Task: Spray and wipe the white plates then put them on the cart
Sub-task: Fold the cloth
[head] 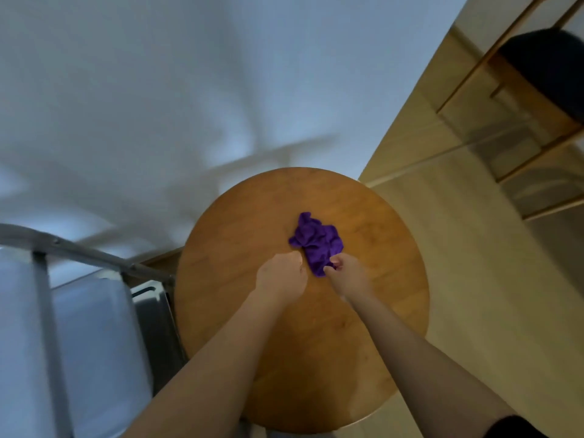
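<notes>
Curled into a loose fist and holding nothing that shows, the left hand (281, 275) sits over the round wooden table (379, 311) at centre frame, knuckles up, its forearm running down to the lower left of the picture. Just to its right the right hand (346, 276) pinches the near corner of a crumpled purple cloth (317, 241) between thumb and fingers, with its forearm stretching to the lower right corner, where a dark sleeve (518, 428) shows. The cloth lies bunched on the tabletop a little above centre, its far part spread away from both hands, and the left fist is close beside its near edge, though the blur hides whether they touch.

At the far left, a grey metal cart (41, 279) with a curved top rail stands against the table's left edge, its pale contents blurred beyond telling. White wall (158, 74) fills the upper left and runs just behind the table's far rim. Bare tabletop lies open around the cloth on the right and toward the near edge. Pale wood floor (474, 279) opens to the right of the table, and a wooden-framed piece with a dark top (543, 67) stands in the upper right corner, well apart.
</notes>
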The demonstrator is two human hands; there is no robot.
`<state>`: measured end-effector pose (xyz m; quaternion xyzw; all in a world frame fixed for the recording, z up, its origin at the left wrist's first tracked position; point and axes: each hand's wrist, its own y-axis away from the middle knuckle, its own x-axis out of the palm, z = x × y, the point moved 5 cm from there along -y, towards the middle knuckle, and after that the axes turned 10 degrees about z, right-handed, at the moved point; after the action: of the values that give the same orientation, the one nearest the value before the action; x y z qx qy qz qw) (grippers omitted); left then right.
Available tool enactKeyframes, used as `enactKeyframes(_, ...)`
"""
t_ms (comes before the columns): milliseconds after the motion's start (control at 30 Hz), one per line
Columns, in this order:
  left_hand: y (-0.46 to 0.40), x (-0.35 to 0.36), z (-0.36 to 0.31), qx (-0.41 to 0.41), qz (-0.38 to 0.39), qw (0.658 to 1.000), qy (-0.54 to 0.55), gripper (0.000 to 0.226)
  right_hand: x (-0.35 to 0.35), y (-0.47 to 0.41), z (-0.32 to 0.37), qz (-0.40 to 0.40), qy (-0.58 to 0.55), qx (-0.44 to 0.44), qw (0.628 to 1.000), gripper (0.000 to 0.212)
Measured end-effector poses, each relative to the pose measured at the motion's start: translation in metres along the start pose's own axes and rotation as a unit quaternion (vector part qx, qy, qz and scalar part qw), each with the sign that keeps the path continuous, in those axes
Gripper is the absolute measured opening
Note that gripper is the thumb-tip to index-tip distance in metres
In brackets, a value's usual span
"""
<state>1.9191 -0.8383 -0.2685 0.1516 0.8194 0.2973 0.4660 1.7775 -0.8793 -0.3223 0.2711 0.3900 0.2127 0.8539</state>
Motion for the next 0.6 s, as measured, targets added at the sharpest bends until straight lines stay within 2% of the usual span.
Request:
enactKeyframes(133,-0.04,0.028,0.004,-0.04,0.003,0.998,0.052,0.028,0.012,-0.027,-0.018,-0.023,0.005,0.009,1.0,0.024)
enactKeyframes(267,-0.061,0.045,0.017,-0.086,-0.006,0.988,0.13,0.031,0.021,-0.042,-0.024,-0.045,-0.024,0.027,0.998,0.05)
enactKeyframes(367,-0.069,0.048,0.024,-0.092,-0.013,0.98,0.174,0.032,0.028,-0.051,-0.023,-0.025,-0.026,0.033,0.999,0.057)
enactKeyframes(500,-0.073,0.045,0.029,-0.087,-0.018,0.974,0.21,0.031,0.027,-0.06,-0.019,-0.047,0.01,0.036,0.998,0.021)
enactKeyframes(600,-0.075,0.037,0.037,-0.104,-0.037,0.961,0.254,0.023,0.021,-0.059,-0.008,-0.057,0.007,-0.007,0.998,0.008)
